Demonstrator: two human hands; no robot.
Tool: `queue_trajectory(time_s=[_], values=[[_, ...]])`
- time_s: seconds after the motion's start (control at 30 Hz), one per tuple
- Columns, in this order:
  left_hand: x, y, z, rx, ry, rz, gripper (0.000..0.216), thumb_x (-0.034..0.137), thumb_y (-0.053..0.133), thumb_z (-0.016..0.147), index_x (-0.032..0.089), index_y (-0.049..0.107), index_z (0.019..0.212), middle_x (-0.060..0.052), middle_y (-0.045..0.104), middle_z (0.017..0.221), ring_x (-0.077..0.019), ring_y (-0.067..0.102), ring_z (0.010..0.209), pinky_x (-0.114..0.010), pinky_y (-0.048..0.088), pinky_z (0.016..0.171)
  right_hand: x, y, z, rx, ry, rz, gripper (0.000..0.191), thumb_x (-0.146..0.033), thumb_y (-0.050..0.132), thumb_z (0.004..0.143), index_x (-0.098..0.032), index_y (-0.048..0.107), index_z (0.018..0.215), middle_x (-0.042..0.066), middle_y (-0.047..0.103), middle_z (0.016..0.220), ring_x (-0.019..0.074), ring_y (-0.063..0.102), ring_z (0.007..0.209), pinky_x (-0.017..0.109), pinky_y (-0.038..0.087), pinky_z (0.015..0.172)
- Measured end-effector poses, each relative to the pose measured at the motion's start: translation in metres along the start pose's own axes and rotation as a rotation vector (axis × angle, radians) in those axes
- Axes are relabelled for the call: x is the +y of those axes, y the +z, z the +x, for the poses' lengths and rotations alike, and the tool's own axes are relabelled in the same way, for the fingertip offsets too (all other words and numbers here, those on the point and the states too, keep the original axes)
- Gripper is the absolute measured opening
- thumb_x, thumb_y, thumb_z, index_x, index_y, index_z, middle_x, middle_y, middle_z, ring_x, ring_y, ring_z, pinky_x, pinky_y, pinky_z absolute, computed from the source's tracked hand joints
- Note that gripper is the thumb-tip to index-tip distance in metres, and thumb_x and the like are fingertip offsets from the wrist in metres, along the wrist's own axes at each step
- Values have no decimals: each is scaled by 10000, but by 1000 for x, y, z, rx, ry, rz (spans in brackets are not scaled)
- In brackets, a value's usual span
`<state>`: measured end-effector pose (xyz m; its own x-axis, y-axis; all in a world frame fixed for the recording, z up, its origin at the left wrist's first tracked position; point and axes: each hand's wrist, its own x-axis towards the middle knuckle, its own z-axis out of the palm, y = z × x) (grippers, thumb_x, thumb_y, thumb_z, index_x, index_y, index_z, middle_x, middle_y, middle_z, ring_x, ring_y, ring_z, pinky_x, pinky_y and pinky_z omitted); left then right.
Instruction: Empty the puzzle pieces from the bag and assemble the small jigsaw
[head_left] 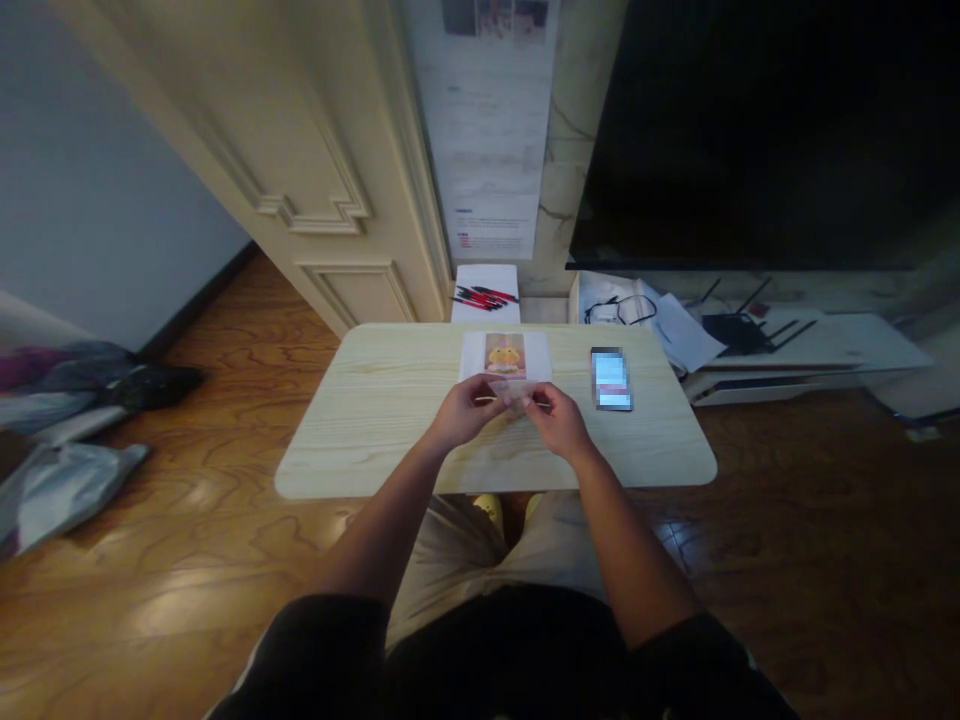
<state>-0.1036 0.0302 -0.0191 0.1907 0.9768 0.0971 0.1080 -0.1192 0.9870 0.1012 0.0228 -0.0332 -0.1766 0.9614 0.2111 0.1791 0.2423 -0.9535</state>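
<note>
My left hand [466, 408] and my right hand [556, 418] meet over the middle of a small light wooden table [360, 420]. Both pinch a small pale see-through piece [514, 395] between their fingertips; what it is I cannot make out. Just beyond the hands lies a white sheet with a yellow and orange picture [505, 356], flat on the table. A phone [611, 378] with a lit screen lies to the right of my right hand.
Red and black pens [484, 296] lie on a white pad behind the table. A cream door [300, 170] stands at back left, a dark TV [765, 130] on a low white stand with cables and papers [675, 330] at right. Bags [67, 420] lie on the wood floor at left.
</note>
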Motion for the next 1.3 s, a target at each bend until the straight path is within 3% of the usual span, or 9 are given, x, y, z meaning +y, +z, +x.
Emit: queue_trajectory(time_s=[0.2, 0.43, 0.73, 0.93, 1.07, 1.3], values=[[9, -2, -2, 58, 14, -12, 469, 487, 814, 794, 155, 706, 1107, -80, 770, 1029, -210, 735, 917, -395, 612, 905, -15, 1, 2, 10, -28, 1, 282, -481, 606, 961, -218, 684, 1030, 50, 744, 969, 214, 695, 896, 345, 573, 819], [15, 1, -3, 107, 43, 32, 363, 516, 792, 802, 164, 724, 859, -35, 755, 846, -184, 712, 785, -342, 605, 806, -21, 1, 3, 23, -29, 24, 264, -470, 621, 950, -217, 681, 993, 47, 741, 957, 217, 698, 894, 346, 572, 820], [8, 5, 0, 153, 39, 9, 363, 489, 825, 771, 164, 684, 852, -16, 728, 780, -143, 652, 680, -264, 521, 647, -16, 4, 5, 45, 10, 8, 265, -454, 633, 937, -205, 695, 1005, 60, 755, 979, 218, 701, 876, 349, 564, 818], [9, 7, -2, 170, 52, -15, 366, 485, 815, 778, 164, 727, 929, -48, 762, 860, -171, 678, 752, -293, 532, 728, -17, 7, 6, 77, -3, -73, 239, -439, 644, 923, -210, 696, 965, 44, 749, 897, 211, 692, 800, 327, 540, 746], [8, 8, -4, 241, 33, 53, 359, 497, 825, 765, 168, 719, 861, -14, 712, 734, -143, 611, 648, -261, 474, 629, -20, 7, 6, 118, 8, -143, 263, -467, 648, 923, -212, 708, 949, 37, 749, 881, 203, 676, 768, 321, 524, 723], [9, 8, -4, 249, 74, 61, 357, 489, 825, 772, 163, 698, 845, 4, 679, 722, -120, 574, 642, -241, 452, 617, -14, 6, 2, 20, 5, -50, 266, -428, 696, 890, -219, 703, 1054, 44, 758, 1000, 201, 695, 888, 319, 547, 793]])
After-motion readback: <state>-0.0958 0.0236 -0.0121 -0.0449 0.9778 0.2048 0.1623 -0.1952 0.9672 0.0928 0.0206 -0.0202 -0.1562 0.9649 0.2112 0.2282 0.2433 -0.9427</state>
